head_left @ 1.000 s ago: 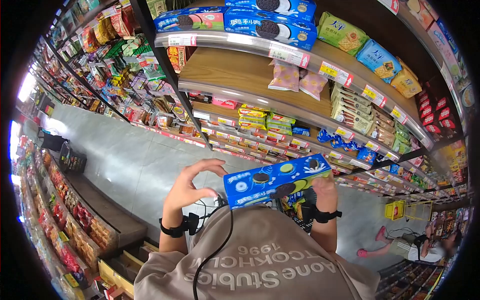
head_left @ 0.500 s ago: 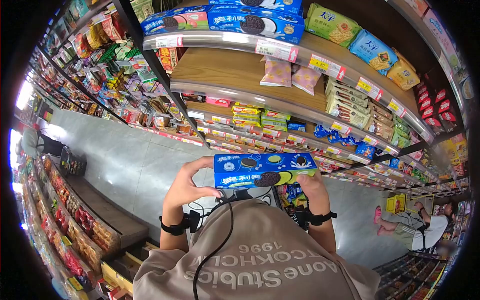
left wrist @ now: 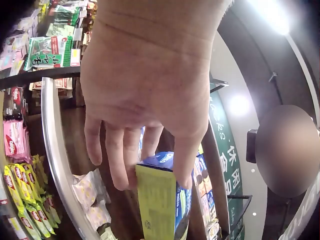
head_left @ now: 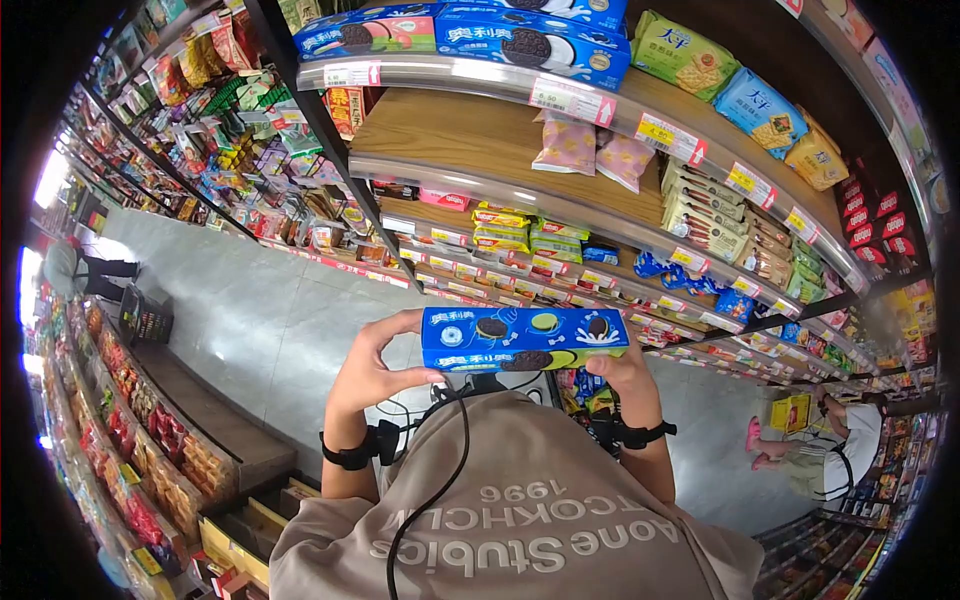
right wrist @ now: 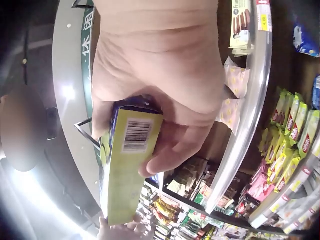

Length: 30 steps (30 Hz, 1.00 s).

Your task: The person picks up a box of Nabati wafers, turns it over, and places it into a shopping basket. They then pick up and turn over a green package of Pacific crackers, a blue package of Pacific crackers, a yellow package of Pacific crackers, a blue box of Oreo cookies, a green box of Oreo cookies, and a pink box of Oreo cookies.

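Observation:
A blue cookie box (head_left: 524, 338) with a green underside is held level in front of the chest, in the head view. The right hand (head_left: 628, 382) grips its right end, thumb on the front face. At the opposite end, the left hand (head_left: 374, 368) has its fingers behind the box and its thumb near the lower corner. In the left wrist view the left hand (left wrist: 145, 95) holds the box's end (left wrist: 156, 200) between thumb and fingers. The right wrist view shows the right hand (right wrist: 162, 75) round the box (right wrist: 131, 165), beside a barcode.
Shelves with blue cookie boxes (head_left: 530, 45), cracker packs (head_left: 683, 55) and pink bags (head_left: 567, 147) stand ahead. A snack rack (head_left: 165, 430) lines the left side, with a black basket (head_left: 146, 318) near it. Another person (head_left: 850, 445) is at the right beside a yellow basket (head_left: 790, 414).
The box has come level from a tilt and turned so its top shows more. The left hand, apart from the box at first, now holds its left end. The person at right has shifted.

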Tool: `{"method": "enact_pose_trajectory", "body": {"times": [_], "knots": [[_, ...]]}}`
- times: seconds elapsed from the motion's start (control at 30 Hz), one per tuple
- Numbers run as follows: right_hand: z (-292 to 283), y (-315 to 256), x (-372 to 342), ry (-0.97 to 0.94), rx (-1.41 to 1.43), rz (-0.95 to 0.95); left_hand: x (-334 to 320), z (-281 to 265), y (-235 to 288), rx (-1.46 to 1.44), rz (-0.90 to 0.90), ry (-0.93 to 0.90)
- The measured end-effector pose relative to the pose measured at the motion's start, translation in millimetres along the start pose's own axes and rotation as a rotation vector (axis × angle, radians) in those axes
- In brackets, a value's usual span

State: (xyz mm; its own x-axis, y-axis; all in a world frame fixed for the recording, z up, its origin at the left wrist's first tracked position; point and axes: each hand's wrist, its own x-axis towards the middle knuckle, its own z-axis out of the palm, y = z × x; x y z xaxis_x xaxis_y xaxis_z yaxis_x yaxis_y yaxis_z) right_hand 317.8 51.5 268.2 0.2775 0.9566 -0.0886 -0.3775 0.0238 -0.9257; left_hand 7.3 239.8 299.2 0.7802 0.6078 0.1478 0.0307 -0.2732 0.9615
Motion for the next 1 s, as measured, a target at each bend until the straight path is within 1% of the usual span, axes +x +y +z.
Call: {"method": "enact_pose_trajectory", "body": {"times": [0.03, 0.17, 0.27, 0.33, 0.4, 0.47, 0.67, 0.8, 1.0], "knots": [[-2, -1, 3, -0.035, -0.017, 0.0, -1, -2, 0, 0.006, 0.011, 0.005], [-4, -7, 21, -0.2, -0.226, -0.122, 0, -10, 5, 0.005, 0.044, 0.004], [4, -20, 18, -0.228, -0.194, 0.013, 0, -13, 5, -0.007, 0.068, 0.003], [8, -21, 19, -0.249, -0.179, 0.022, 0, -16, 4, -0.005, 0.083, 0.002], [11, -19, 25, -0.293, -0.185, -0.024, 1, -20, 5, 0.004, 0.093, -0.006], [15, -15, 33, -0.357, -0.212, -0.129, 0, -25, 3, 0.004, 0.102, -0.004], [36, -21, 39, -0.358, -0.337, -0.162, -3, -40, -9, 0.009, 0.175, 0.026], [52, -18, 44, -0.377, -0.348, -0.194, -8, -55, -9, 0.01, 0.181, 0.021], [83, 5, 56, -0.378, -0.306, -0.159, -33, -86, -18, -0.018, 0.163, 0.062]]}}
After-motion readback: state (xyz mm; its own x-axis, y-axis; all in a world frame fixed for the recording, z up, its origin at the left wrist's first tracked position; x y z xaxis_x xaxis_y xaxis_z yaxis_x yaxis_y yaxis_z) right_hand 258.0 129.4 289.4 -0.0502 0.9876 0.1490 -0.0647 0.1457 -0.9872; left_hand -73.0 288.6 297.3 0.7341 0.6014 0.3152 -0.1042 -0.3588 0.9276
